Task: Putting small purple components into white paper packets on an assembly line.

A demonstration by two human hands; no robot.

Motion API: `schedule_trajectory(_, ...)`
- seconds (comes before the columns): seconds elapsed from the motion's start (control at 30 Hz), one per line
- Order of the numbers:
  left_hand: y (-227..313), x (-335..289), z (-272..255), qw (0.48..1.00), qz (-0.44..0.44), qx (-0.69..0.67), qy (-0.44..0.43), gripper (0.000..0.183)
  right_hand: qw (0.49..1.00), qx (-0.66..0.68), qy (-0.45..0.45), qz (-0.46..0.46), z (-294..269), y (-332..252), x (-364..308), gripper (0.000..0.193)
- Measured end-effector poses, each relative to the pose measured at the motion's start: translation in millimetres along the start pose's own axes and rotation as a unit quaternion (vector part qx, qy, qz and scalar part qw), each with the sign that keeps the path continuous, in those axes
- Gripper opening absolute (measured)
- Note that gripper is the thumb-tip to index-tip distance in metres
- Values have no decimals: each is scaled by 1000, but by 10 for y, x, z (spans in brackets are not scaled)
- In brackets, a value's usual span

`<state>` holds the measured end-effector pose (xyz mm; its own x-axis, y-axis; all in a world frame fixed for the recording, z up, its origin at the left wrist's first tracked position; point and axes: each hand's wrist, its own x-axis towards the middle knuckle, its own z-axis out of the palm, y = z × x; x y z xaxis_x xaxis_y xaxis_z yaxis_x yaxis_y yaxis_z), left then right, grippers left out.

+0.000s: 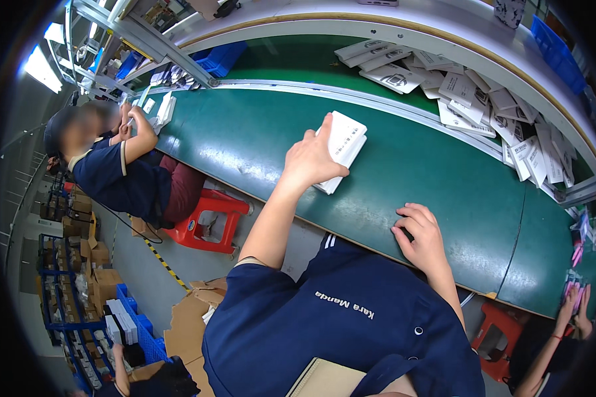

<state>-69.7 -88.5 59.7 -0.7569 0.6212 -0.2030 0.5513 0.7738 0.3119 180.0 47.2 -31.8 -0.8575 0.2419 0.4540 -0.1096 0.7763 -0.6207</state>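
A short stack of thin white boxes (pixel 348 140) with dark print on top rests on the green worktable (pixel 245 132). My left hand (pixel 313 159) spans it from the near left, with the index finger along the far edge and the thumb at the near edge. The palm hides part of the stack. Near the table's front edge, to the right, my right hand (pixel 420 233) lies with loosely bent fingers, the thumb apart from them. Nothing shows in it, and it is well away from the stack.
Similar flat white boxes (pixel 467 92) lie heaped in the green channel beyond the metal rail (pixel 404 106). A shelf (pixel 437 30) overhangs it. One co-worker (pixel 122 165) sits at the left; another's hands (pixel 576 304) handle pink items at the right. Red stools (pixel 212 221) stand below.
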Motion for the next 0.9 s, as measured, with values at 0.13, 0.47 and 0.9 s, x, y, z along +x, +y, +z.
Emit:
schedule_trajectory(0.13, -106, 119, -163, 994, -57, 97, -16, 125, 1000, -6, -2, 2, 2, 5, 6, 12)
schedule_trajectory(0.47, -611, 1302, -961, 794, -152, 364, -463, 106, 1000, 2, -4, 7, -3, 2, -15, 12)
schedule_trajectory(0.9, -1066, 1547, -1105, 851, -56, 273, -444, 104, 999, -22, -1, 31, -29, 61, -45, 11)
